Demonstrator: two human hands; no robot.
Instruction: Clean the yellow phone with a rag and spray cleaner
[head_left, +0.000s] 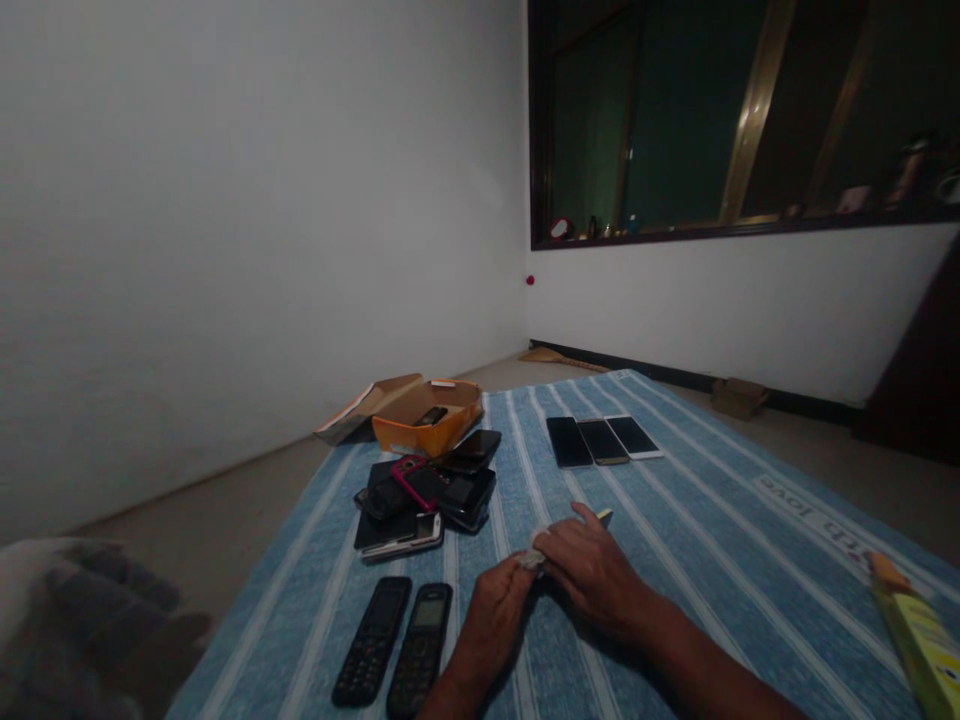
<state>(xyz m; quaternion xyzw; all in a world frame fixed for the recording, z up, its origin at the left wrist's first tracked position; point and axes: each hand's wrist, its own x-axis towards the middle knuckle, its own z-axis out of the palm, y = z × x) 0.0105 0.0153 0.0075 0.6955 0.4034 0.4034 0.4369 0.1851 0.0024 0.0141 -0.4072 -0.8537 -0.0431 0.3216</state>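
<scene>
Rising behind everything, a pale wall [262,200] is seen, joined at the right by a dark-framed window [690,120]. Below them a blue cloth [675,520] with white stripes is spread, and lettering is carried near its right edge. An orange box [420,434] is placed at the cloth's far left with its flap folded open, and a small dark phone [433,416] is held inside it. Just in front of the box, a pile of phones [427,495] is heaped, several being overlapped by others and one being edged in pink.

Near the middle of the cloth, the left hand [491,605] and the right hand [589,565] are brought together, their fingers curled and nearly closed. A small whitish piece [532,558] is pinched between the fingertips of both; its material cannot be told. At the right edge a yellow item [924,635] is partly cut off by the view.

Beyond the right hand, three flat phones [602,441] are laid side by side. Beside the left wrist, two keypad phones [396,640] are set next to each other. Past the right hand's fingers a pale yellow edge [604,516] is glimpsed, mostly hidden.
</scene>
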